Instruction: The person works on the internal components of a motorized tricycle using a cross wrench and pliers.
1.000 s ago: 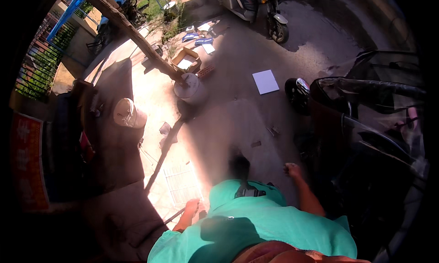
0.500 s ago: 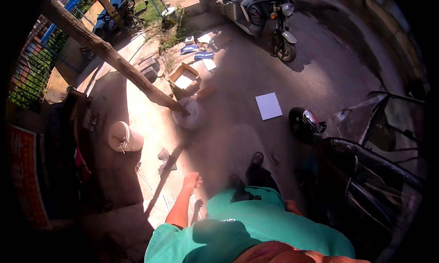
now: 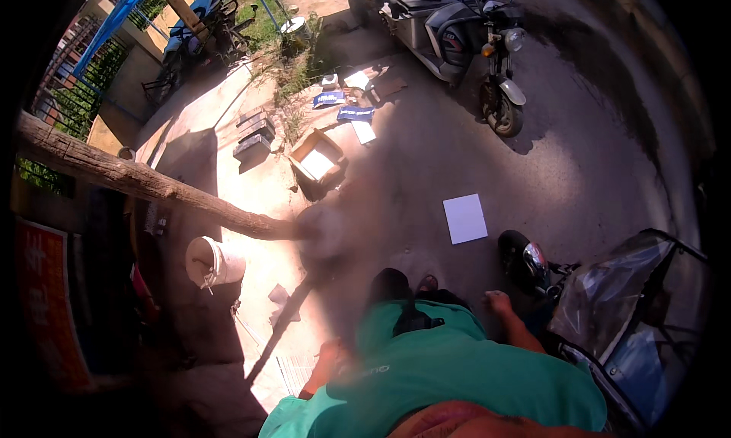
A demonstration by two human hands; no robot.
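My left hand [image 3: 333, 356] hangs low beside my green shirt [image 3: 449, 354], over a wire rack [image 3: 295, 373] lying on the sunlit ground. Motion smears its fingers, and nothing shows in it. On the other side my right hand [image 3: 498, 301] is out from the body with its fingers curled in, and no object is visible in it. The nearest thing to it is the front end of a parked vehicle [image 3: 525, 261]. Ahead on the concrete lies a white square tile [image 3: 464, 219], apart from both hands.
A wooden post [image 3: 167, 191] slants across the left side. Near it stand a white bucket [image 3: 216, 261] and an open cardboard box [image 3: 317, 162], with dark bricks [image 3: 255, 137] beyond. A motor tricycle [image 3: 457, 38] is parked at the far right; a clear plastic cover [image 3: 609, 293] is close on my right.
My right hand has come into sight at my right side. My left hand has dropped back toward my body. The view has shifted, and the ground things sit lower in it.
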